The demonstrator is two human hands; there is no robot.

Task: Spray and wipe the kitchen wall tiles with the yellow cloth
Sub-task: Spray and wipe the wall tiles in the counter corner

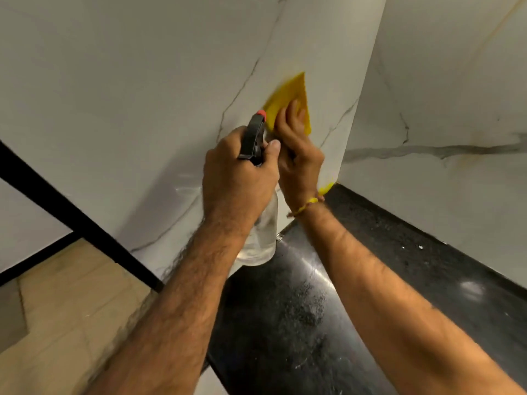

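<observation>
Pressing the yellow cloth [288, 102] flat against the wall tiles [313, 52], the right hand [296, 155] has its fingers spread over it, one cloth corner pointing up. The left hand [239, 178] grips the clear spray bottle [261, 235] upright, nozzle toward the tiles, above the black counter [285, 309].

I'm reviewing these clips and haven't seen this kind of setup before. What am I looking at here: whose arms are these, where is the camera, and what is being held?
There is no machine here. One wide-angle camera sits on a person's head and looks forward and down, so the two bare arms reaching in from below are the wearer's own. The left hand grips a clear spray bottle with a black trigger head and red nozzle. The right hand presses a yellow cloth flat against the white marble-look wall tiles. Below runs a black speckled countertop, meeting the walls in a corner. A yellow thread band circles the right wrist.
</observation>
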